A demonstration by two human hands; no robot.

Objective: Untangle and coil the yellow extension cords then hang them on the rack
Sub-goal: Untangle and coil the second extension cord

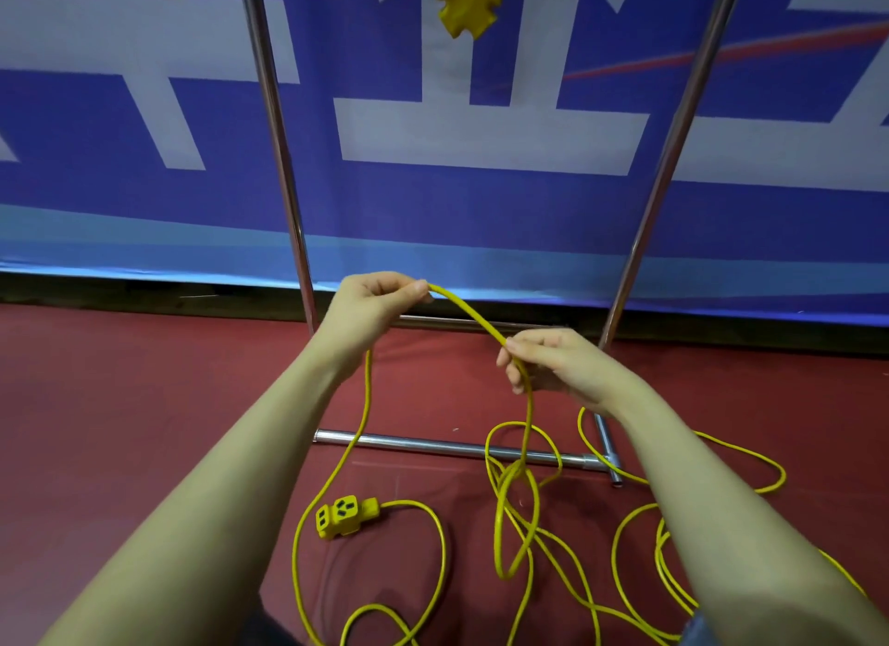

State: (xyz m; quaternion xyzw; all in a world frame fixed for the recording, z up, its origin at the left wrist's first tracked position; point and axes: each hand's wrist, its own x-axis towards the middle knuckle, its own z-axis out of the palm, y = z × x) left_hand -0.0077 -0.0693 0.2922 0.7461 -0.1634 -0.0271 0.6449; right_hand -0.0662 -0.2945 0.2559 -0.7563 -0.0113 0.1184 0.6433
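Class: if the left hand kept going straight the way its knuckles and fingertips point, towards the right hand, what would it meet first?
Probably the right hand, since the left hand points along the cord stretched between them; depth is unclear.

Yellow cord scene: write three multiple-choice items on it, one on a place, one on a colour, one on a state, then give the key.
1. Where does the socket block lie?
A. on the red floor
B. on the rack's top bar
C. in the left hand

2. What colour is the floor?
A. green
B. red
C. white

3. How do the hands stand to the cord?
A. both pinch it
B. only the right hand holds it
C. neither touches it

Key: 1 A, the block rests on the floor near the rack base. 2 B, the mat is dark red. 3 A, the left hand and right hand each pinch the raised stretch.
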